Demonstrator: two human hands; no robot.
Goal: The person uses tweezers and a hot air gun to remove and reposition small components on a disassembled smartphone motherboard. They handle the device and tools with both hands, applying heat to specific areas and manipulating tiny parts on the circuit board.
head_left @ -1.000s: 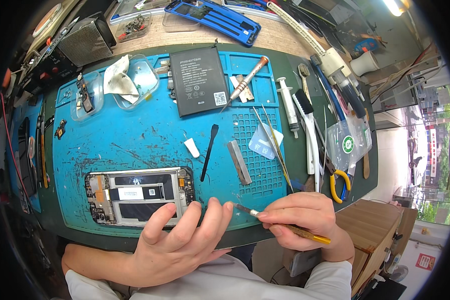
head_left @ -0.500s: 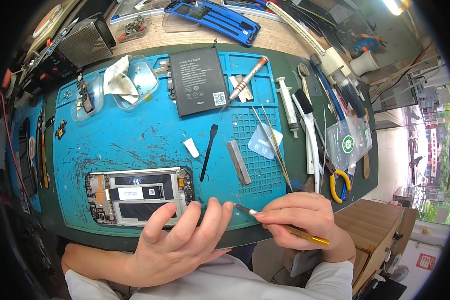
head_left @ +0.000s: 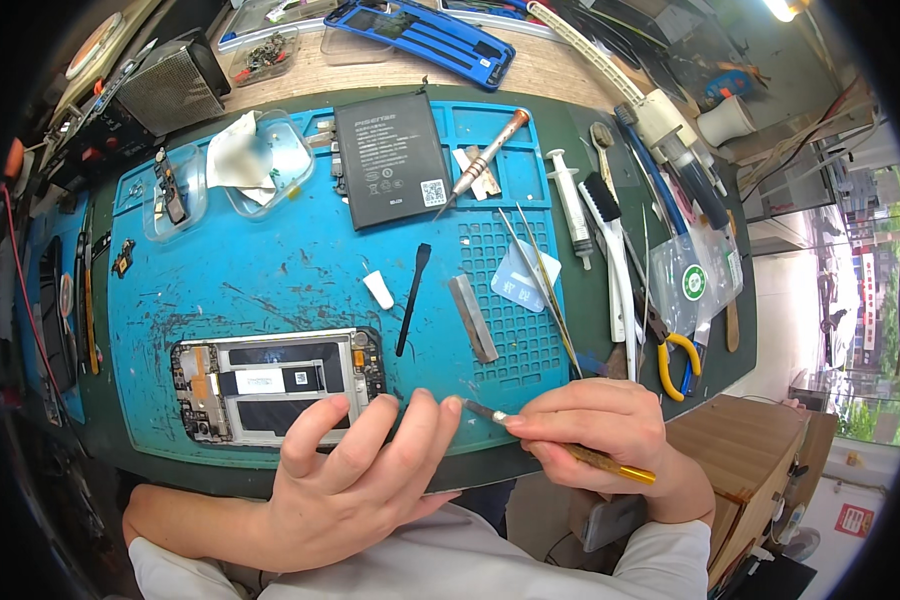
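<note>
My left hand (head_left: 360, 490) is held palm toward me with its fingers spread, over the lower edge of the blue work mat (head_left: 270, 285). In my right hand (head_left: 600, 430) is a slim pen-like tool (head_left: 610, 464) with a gold-coloured end, a silvery collar and a narrow dark tip. That tip points left and meets, or nearly meets, a fingertip of my left hand; contact is hard to tell. Behind my left fingers lies an opened phone (head_left: 270, 350) with its inner parts bare, its lower right corner partly hidden by them.
Above the phone lie a black battery (head_left: 390, 160), a screwdriver (head_left: 485, 160), a black pry stick (head_left: 413, 300), a metal bar (head_left: 473, 318) and tweezers (head_left: 550, 290). To the right are a syringe (head_left: 570, 210), a black-bristled brush (head_left: 612, 260) and yellow-handled pliers (head_left: 688, 370). Plastic boxes (head_left: 300, 160) stand upper left.
The whole view has shifted very slightly. Both hands keep nearly the same pose, with the tool's tip still at the left fingertip.
</note>
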